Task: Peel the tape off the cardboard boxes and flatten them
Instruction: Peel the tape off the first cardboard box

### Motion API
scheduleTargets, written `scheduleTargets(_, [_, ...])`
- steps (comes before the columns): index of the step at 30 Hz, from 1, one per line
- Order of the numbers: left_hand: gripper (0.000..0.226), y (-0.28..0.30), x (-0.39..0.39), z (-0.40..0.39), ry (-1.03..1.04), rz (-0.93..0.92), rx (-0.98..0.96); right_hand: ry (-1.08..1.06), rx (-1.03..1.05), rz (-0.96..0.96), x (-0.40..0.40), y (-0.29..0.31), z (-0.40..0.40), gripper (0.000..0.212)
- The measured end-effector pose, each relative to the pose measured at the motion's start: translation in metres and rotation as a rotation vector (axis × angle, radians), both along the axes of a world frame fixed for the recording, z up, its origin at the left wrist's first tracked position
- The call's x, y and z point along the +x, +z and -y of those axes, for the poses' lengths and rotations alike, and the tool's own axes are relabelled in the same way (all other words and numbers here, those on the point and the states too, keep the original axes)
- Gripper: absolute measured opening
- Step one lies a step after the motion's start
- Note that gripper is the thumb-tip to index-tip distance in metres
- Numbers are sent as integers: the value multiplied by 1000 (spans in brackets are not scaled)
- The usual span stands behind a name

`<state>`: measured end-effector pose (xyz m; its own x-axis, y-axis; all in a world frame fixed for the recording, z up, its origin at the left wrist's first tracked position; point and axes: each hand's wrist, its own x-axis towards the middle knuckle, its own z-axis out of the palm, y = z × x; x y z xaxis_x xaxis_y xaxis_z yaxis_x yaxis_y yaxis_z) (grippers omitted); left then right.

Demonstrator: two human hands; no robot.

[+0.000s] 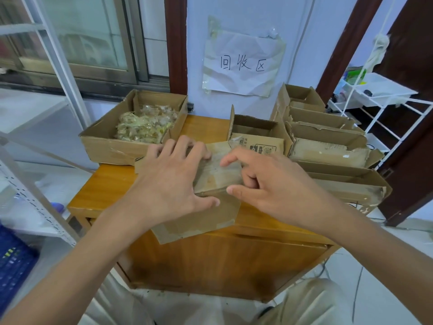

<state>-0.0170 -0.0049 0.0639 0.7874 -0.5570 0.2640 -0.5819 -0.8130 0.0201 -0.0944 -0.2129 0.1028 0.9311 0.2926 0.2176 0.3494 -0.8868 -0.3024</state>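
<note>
Cardboard box [218, 174] sits mid-table [105, 184] under my hands: left hand [168, 179] pressing it with spread fingers, right hand [264, 184] pinching its near edge. Peeled tape [145, 125] fills the left box [105, 141].

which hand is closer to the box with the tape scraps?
Left. The left hand lies on the flattened cardboard just in front of the scrap box; the right hand is farther right, beyond the left hand.

Wooden table [110, 184], wall notice [243, 64]
</note>
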Motion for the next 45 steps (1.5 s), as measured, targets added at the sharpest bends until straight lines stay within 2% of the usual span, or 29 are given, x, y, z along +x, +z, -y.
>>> scheduleTargets(2, [89, 0, 0, -1, -13, -8, -17, -3, -35, 45, 0, -3, -6, 30])
scheduleTargets(6, [96, 0, 3, -8, -83, -75, -9, 15, 3, 212, -2, -18, -13, 4])
scheduleTargets(13, [91, -3, 7, -16, -145, -74, -57, 74, 84, 436, -2, -45, -5, 9])
scheduleTargets(19, [93, -5, 11, -18, -131, -93, -63, 142, 91, 498, 2, -58, 3, 12])
scheduleTargets(24, [92, -5, 11, -15, -131, -84, -45, 139, 11, 600, 0, -63, -4, 17])
scheduleTargets(29, [95, -6, 11, -18, -124, -101, -54, 197, 59, 546, 4, -70, -1, 10])
scheduleTargets(34, [96, -7, 11, -19, -116, -103, -64, 238, 12, 533, 1, -72, 14, 11])
scheduleTargets(37, [96, -6, 11, -17, -112, -107, -68, 183, 157, 447, -4, -72, 12, 9])
scheduleTargets(40, [96, -5, 10, -12, -79, -107, -78, -13, 456, 348, -14, -77, -10, 12])
scheduleTargets(43, [94, -4, 4, -6, -51, -83, -83, -231, 625, 354, -20, -87, -43, 21])
scheduleTargets(45, [93, -2, 0, -2, -43, -78, -87, -337, 749, 373, -18, -90, -60, 19])
